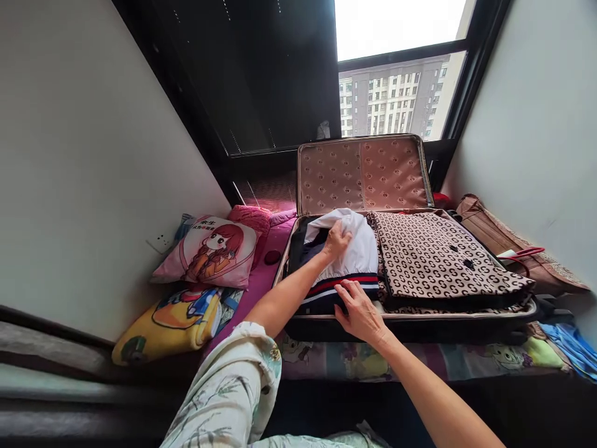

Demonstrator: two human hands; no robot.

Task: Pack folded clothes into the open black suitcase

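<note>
An open suitcase (359, 316) with a brown patterned lining holds a white garment (364, 246) in its left part. Navy, red and white bands (368, 283) run along the garment's near edge. My left hand (336, 241) is closed on the white cloth, its fingers curled into a fold. Nearer to me, my right hand (359, 309) rests on the striped band with its fingers apart and bent a little. Dark cloth (317, 244) shows beside and under the white garment. A beige and black patterned flap (433, 255) covers the suitcase's right part.
The suitcase lid (366, 174) leans upright by the window. To the left lie a pink cartoon pillow (214, 249) and a folded yellow blanket (172, 323). On the right are a rolled brown mat (508, 236) and blue cloth (571, 345). Walls close both sides.
</note>
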